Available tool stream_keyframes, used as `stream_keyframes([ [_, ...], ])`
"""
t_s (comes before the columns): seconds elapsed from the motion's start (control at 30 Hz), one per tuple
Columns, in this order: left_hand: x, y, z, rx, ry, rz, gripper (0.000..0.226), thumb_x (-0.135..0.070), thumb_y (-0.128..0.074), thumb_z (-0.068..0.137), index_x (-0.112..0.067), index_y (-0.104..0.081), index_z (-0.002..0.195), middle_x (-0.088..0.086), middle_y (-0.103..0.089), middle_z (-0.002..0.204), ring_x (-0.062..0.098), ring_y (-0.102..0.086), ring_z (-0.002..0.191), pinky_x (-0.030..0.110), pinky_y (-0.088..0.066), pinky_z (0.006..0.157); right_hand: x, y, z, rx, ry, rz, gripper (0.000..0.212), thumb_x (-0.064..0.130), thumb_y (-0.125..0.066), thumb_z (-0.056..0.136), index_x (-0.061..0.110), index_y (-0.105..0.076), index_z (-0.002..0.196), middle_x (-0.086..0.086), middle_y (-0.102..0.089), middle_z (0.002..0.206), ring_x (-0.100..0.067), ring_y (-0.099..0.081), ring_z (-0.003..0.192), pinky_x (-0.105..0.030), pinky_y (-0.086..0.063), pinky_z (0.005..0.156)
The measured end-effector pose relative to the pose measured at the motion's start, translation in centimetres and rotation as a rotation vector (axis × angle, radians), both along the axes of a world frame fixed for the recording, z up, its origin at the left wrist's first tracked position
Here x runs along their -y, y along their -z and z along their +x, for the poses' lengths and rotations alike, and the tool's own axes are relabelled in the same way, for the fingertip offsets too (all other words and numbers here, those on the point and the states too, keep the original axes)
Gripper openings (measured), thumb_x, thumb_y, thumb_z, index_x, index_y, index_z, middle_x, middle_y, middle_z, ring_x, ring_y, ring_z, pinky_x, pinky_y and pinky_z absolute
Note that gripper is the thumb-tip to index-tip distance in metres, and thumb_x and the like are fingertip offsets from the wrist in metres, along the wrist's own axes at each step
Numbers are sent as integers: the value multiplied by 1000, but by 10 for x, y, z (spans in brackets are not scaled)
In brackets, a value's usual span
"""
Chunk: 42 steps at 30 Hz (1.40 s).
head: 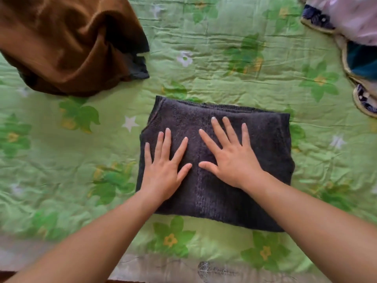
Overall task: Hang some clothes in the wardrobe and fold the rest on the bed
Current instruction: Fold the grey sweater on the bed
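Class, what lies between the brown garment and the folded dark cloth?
Head view: only bare green bedsheet separates brown garment from folded dark cloth.

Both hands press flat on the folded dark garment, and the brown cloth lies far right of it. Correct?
No: the head view shows the brown cloth far left of the folded dark garment. The left hand and right hand do press flat on it.

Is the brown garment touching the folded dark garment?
Apart. The head view shows green bedsheet between the brown garment and the folded dark garment.
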<state>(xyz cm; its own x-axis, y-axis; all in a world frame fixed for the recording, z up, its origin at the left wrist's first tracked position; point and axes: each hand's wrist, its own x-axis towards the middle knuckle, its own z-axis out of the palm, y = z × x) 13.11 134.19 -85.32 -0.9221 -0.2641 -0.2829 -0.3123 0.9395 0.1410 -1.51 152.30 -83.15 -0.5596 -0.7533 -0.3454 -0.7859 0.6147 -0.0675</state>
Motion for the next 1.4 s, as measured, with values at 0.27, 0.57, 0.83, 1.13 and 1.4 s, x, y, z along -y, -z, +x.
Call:
stream_keyframes([
  [0.27, 12, -1, 66, -99, -280, 341, 83, -58, -57, 89, -27, -26, 159, 18, -11, 167, 36, -19, 152, 49, -24, 122, 94, 1, -7, 50, 244, -69, 78, 64, -32, 99, 31, 4, 160, -8, 5, 169, -32, 6, 155, -65, -1, 120],
  [0.57, 34, -13, 98, -24, -781, 1007, 74, -22, -82, 80, -29, -39, 139, -9, -62, 129, 7, -61, 117, 26, -47, 103, 221, -40, -23, -95, -540, 330, 72, 16, -54, 84, 31, -35, 152, -5, -52, 144, -30, -9, 155, -75, 11, 113],
  [0.83, 20, -25, 107, -31, -819, 1226, 43, -24, -78, 78, -26, -60, 117, -10, -71, 113, 4, -67, 105, 40, -53, 98, 221, -65, -18, -149, -635, 417, 33, 27, -60, 84, 28, -64, 117, -1, -50, 119, -29, -39, 123, -57, -25, 109],
  [1.13, -62, -82, 56, -41, -568, 1006, 32, -32, -73, 84, -24, -57, 110, -11, -72, 105, 7, -68, 98, 36, -54, 87, 104, -105, -65, -113, -618, 256, 30, 31, -61, 83, 29, -55, 112, 4, -59, 109, -23, -54, 111, -38, -40, 88],
  [1.4, -195, -103, -16, 106, -263, 799, 32, -36, -65, 87, -26, -35, 89, -6, -63, 91, 25, -62, 92, 38, -44, 71, -48, -120, -129, -170, -586, 141, 29, 20, -58, 88, 24, -52, 116, -3, -55, 112, -28, -50, 108, -40, -39, 84],
])
